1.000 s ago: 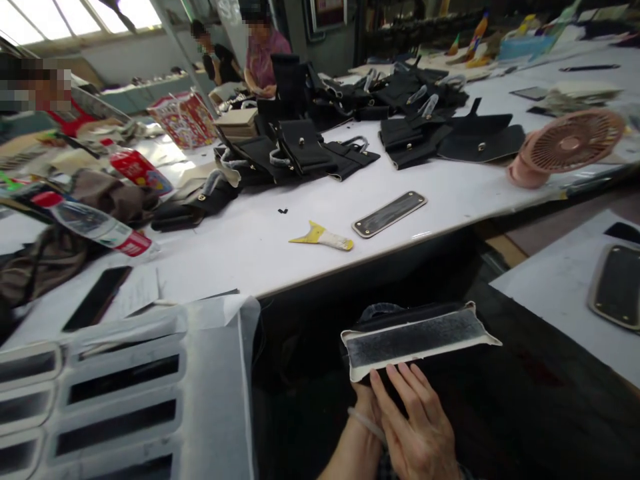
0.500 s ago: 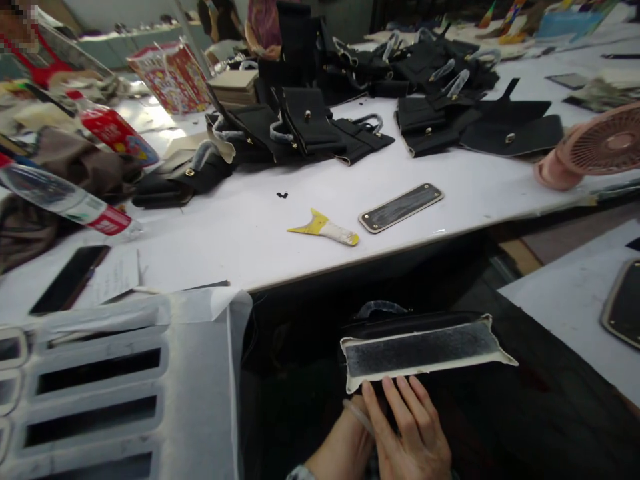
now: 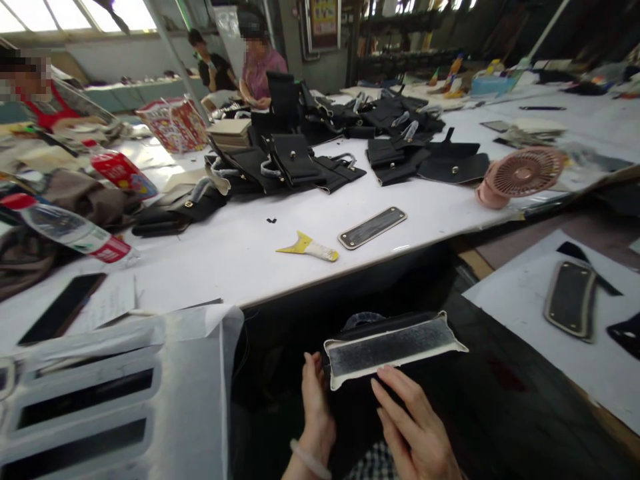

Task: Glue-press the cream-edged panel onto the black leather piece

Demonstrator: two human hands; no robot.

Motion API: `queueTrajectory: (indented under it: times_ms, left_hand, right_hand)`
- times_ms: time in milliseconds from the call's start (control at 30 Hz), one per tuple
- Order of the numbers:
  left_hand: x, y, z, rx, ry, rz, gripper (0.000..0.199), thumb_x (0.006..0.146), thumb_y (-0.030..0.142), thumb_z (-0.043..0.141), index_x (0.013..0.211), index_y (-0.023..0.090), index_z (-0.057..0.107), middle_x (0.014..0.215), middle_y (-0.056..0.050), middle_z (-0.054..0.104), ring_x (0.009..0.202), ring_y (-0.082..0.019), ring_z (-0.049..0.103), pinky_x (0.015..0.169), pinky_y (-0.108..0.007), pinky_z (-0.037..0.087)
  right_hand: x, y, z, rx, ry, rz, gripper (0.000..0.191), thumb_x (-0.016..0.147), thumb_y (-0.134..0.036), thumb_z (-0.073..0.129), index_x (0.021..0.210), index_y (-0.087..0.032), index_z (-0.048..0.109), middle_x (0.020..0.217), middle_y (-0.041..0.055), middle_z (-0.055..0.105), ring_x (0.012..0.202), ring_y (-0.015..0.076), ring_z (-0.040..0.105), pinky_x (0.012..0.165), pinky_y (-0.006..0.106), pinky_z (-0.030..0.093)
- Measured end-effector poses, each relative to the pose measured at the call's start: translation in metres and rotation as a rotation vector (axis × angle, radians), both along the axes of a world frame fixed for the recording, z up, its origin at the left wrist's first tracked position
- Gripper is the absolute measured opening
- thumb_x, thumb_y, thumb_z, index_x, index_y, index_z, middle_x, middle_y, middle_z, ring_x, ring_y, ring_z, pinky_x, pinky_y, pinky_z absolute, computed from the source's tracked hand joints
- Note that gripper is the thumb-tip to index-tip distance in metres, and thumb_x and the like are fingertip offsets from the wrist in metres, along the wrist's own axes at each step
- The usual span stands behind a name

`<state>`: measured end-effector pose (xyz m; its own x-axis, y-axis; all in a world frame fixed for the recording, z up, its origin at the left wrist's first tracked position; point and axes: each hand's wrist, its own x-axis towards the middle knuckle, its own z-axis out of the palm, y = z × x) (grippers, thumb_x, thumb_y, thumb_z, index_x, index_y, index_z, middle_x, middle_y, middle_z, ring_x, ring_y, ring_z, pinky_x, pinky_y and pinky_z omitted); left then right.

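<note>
A black bag (image 3: 400,325) lies over my lap with its base towards me. The base is a long dark panel (image 3: 395,348) framed by a pale raw edge, and a clear-wrapped handle (image 3: 361,320) shows behind it. My left hand (image 3: 316,407) is upright by the bag's left end, fingers stretched; whether they touch it I cannot tell. My right hand (image 3: 420,423) has its extended fingertips at the pale lower edge of the base, with no object between the fingers. A yellow scraper-like tool (image 3: 307,247) and a studded base plate (image 3: 373,228) lie on the table beyond.
Several black bags (image 3: 295,160) cover the white table's (image 3: 240,267) far side. A pink fan (image 3: 523,175) stands right, and a bottle (image 3: 75,233) lies left. A slotted white rack (image 3: 195,393) is at near left. Another studded plate (image 3: 570,300) rests at right. People sit beyond.
My left hand has come out from behind the right one to the bag's left end. My right hand's fingers are more spread. The view has tilted up and turned right.
</note>
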<state>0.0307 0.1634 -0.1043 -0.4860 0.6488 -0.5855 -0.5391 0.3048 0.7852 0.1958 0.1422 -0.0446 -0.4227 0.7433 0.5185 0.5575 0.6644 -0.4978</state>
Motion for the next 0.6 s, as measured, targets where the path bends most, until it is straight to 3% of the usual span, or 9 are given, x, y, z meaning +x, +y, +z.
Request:
queueTrajectory:
  times_ms: [100,200,267,333,433,533,600]
  left_hand:
    - [-0.031,0.006,0.036,0.145,0.287,-0.212,0.063,0.079,0.063,0.066,0.127,0.023,0.056,0.141,-0.009,0.054,0.135,-0.027,0.046,0.118,-0.045,0.029]
    - [-0.042,0.021,0.076,0.318,0.984,-0.818,0.087,0.069,0.06,0.076,0.142,0.026,0.045,0.154,-0.01,0.04,0.143,-0.031,0.034,0.122,-0.057,0.013]
    - [-0.037,0.034,0.093,0.361,1.264,-1.117,0.099,0.063,0.06,0.08,0.146,0.023,0.04,0.153,-0.013,0.042,0.141,-0.033,0.037,0.122,-0.059,0.012]
    - [-0.028,0.045,0.099,0.354,1.34,-1.3,0.106,0.06,0.059,0.083,0.148,0.02,0.037,0.148,-0.015,0.047,0.137,-0.032,0.043,0.122,-0.057,0.017]
    - [-0.02,0.058,0.095,0.326,1.318,-1.438,0.112,0.057,0.058,0.086,0.148,0.016,0.036,0.144,-0.018,0.051,0.133,-0.032,0.049,0.121,-0.054,0.021]
    - [-0.02,0.066,0.093,0.294,1.252,-1.494,0.118,0.052,0.059,0.087,0.149,0.016,0.036,0.144,-0.018,0.051,0.13,-0.032,0.051,0.12,-0.052,0.023]
    - [-0.021,0.07,0.094,0.261,1.219,-1.534,0.121,0.05,0.061,0.087,0.149,0.016,0.035,0.145,-0.017,0.051,0.131,-0.032,0.051,0.12,-0.05,0.026]
  right_hand:
    - [0.01,0.013,0.011,-0.049,0.078,-0.022,0.048,0.091,-0.001,0.048,0.137,-0.014,0.053,0.134,0.0129,0.053,0.127,0.0253,0.05,0.104,0.038,0.048]
    - [0.011,0.051,0.031,-0.093,0.126,-0.011,0.041,0.095,-0.006,0.049,0.133,-0.018,0.055,0.126,0.0101,0.058,0.119,0.0214,0.055,0.1,0.034,0.05]
    - [0.003,0.091,0.047,-0.126,0.075,0.024,0.031,0.097,-0.014,0.049,0.127,-0.019,0.059,0.12,0.0088,0.061,0.113,0.0196,0.058,0.096,0.032,0.052]
    - [-0.014,0.138,0.06,-0.175,-0.093,0.056,0.024,0.098,-0.02,0.051,0.119,-0.016,0.063,0.116,0.0091,0.063,0.109,0.0189,0.059,0.095,0.03,0.052]
    - [-0.054,0.209,0.066,-0.218,-0.342,0.088,0.022,0.099,-0.025,0.052,0.114,-0.016,0.065,0.114,0.0092,0.064,0.109,0.0196,0.059,0.098,0.031,0.049]
    - [-0.102,0.263,0.056,-0.253,-0.47,0.082,0.028,0.097,-0.033,0.058,0.114,-0.012,0.065,0.117,0.0133,0.062,0.113,0.0272,0.058,0.098,0.043,0.049]
    - [-0.13,0.283,0.047,-0.296,-0.556,0.079,0.034,0.095,-0.037,0.062,0.118,-0.012,0.061,0.12,0.013,0.061,0.113,0.0286,0.058,0.095,0.049,0.05]
